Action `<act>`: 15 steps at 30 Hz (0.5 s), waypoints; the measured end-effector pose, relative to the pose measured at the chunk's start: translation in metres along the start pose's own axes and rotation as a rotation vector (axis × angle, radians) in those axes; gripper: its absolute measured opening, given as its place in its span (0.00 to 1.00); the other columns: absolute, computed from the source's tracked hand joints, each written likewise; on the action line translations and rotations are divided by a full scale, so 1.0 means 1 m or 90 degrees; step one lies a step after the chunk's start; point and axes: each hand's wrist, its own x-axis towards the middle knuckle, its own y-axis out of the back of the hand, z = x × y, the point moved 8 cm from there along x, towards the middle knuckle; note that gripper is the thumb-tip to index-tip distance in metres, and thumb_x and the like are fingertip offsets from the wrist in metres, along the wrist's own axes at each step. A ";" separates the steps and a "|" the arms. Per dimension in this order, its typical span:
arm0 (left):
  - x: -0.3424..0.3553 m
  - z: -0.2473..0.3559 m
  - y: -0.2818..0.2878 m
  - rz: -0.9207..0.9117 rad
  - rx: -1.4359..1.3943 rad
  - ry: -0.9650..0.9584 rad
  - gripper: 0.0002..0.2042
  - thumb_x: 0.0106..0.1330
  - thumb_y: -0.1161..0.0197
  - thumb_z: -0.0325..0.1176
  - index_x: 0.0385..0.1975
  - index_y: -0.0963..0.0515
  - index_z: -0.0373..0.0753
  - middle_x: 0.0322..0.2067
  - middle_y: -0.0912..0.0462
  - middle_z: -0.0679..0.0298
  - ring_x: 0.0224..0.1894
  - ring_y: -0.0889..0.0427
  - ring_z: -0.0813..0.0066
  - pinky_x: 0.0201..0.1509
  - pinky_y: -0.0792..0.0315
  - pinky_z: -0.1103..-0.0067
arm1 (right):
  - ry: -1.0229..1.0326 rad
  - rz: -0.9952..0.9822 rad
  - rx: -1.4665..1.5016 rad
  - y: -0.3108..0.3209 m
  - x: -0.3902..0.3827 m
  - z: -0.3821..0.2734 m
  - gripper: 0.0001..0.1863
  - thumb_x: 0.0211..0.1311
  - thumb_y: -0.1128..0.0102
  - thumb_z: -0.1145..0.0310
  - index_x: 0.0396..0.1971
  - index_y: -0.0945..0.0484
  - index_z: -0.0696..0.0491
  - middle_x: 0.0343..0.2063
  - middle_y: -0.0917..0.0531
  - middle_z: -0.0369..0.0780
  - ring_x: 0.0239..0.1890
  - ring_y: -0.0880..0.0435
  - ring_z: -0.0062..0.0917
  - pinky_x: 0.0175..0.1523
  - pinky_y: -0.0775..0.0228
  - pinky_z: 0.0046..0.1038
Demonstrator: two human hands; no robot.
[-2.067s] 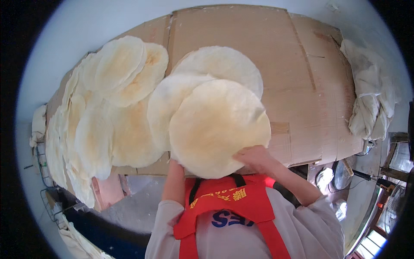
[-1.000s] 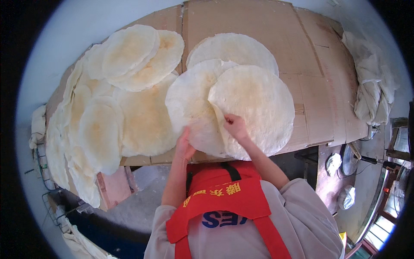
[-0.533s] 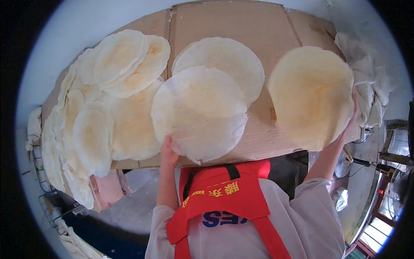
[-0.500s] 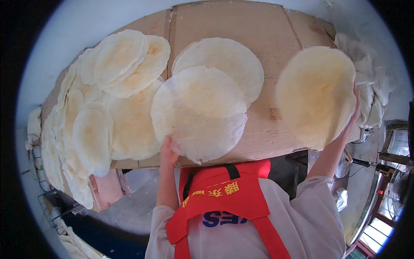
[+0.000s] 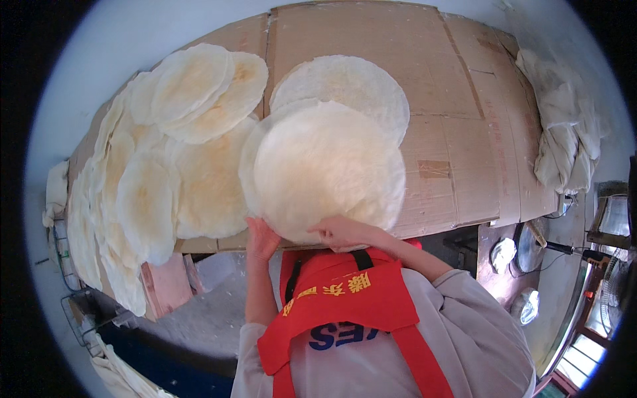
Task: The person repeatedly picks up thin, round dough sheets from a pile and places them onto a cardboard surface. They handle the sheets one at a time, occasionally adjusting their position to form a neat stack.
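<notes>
A large round pale flatbread (image 5: 332, 169) lies on top of another thin flatbread (image 5: 247, 169), whose edge shows at its left. My left hand (image 5: 262, 239) is at the near-left edge, its fingers closed on the rim and partly hidden. My right hand (image 5: 345, 232) reaches across from the right and grips the near edge of the top flatbread, one finger lying over it. Just beyond this pair, a further flatbread (image 5: 361, 83) is partly covered.
Many overlapping flatbreads (image 5: 146, 205) spread over the left of the cardboard-covered table (image 5: 464, 159), some drooping over its edge. Crumpled cloth and plastic (image 5: 564, 146) sit at the right end. Below on the right are a power cord and a fan (image 5: 607, 298).
My right hand has brought a flatbread from the right side of the table to the middle, over the one at my left hand. My left hand stays near the same edge.
</notes>
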 end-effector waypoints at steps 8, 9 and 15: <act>0.010 0.028 0.019 0.264 0.341 -0.088 0.19 0.50 0.42 0.24 0.45 0.33 0.32 0.41 0.26 0.58 0.41 0.25 0.68 0.44 0.29 0.72 | -0.060 0.514 0.338 0.163 -0.069 0.098 0.17 0.51 0.48 0.72 0.44 0.30 0.59 0.30 0.22 0.41 0.28 0.21 0.22 0.33 0.28 0.22; 0.005 0.047 -0.014 0.264 0.335 -0.130 0.18 0.50 0.42 0.24 0.44 0.32 0.31 0.39 0.25 0.58 0.39 0.24 0.68 0.44 0.28 0.72 | -0.079 0.638 0.327 0.191 -0.083 0.123 0.17 0.52 0.50 0.73 0.44 0.30 0.60 0.30 0.22 0.41 0.28 0.21 0.21 0.32 0.28 0.22; -0.117 0.159 -0.136 0.371 0.360 -0.482 0.15 0.57 0.52 0.38 0.42 0.31 0.38 0.43 0.31 0.56 0.46 0.31 0.66 0.51 0.36 0.71 | -0.187 0.874 0.291 0.234 -0.079 0.173 0.19 0.45 0.39 0.63 0.34 0.27 0.60 0.22 0.22 0.38 0.20 0.24 0.19 0.24 0.31 0.20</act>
